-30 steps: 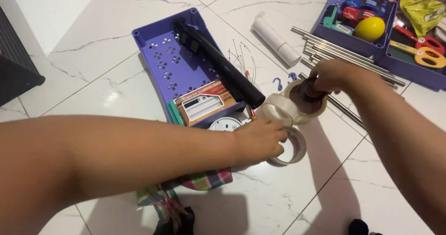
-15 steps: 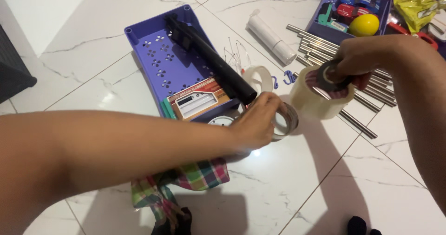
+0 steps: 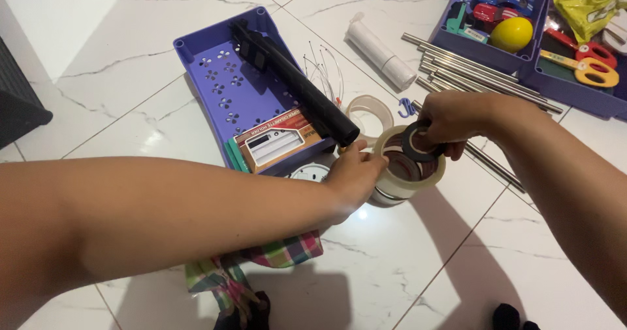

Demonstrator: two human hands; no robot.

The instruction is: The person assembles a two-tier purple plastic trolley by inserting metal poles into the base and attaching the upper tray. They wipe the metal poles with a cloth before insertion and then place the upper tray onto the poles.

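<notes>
My left hand (image 3: 356,176) grips the side of a stack of wide clear tape rolls (image 3: 408,173) standing on the white floor. My right hand (image 3: 450,114) pinches a small black tape roll (image 3: 418,144) at the top of that stack, partly inside its opening. Another clear tape roll (image 3: 369,111) lies flat on the floor just behind. A purple tray (image 3: 222,82) to the left holds a long black tube (image 3: 294,82) and a small printed box (image 3: 277,144).
Several metal rods (image 3: 477,75) lie at the right, beside a white roll (image 3: 379,52). Purple bins (image 3: 483,49) at the top right hold a yellow ball (image 3: 511,34), scissors (image 3: 588,65) and small items. A plaid cloth (image 3: 261,265) lies by my left arm.
My right hand has brought the small black roll from the right onto the top of the clear tape stack. My left hand has stayed on the stack.
</notes>
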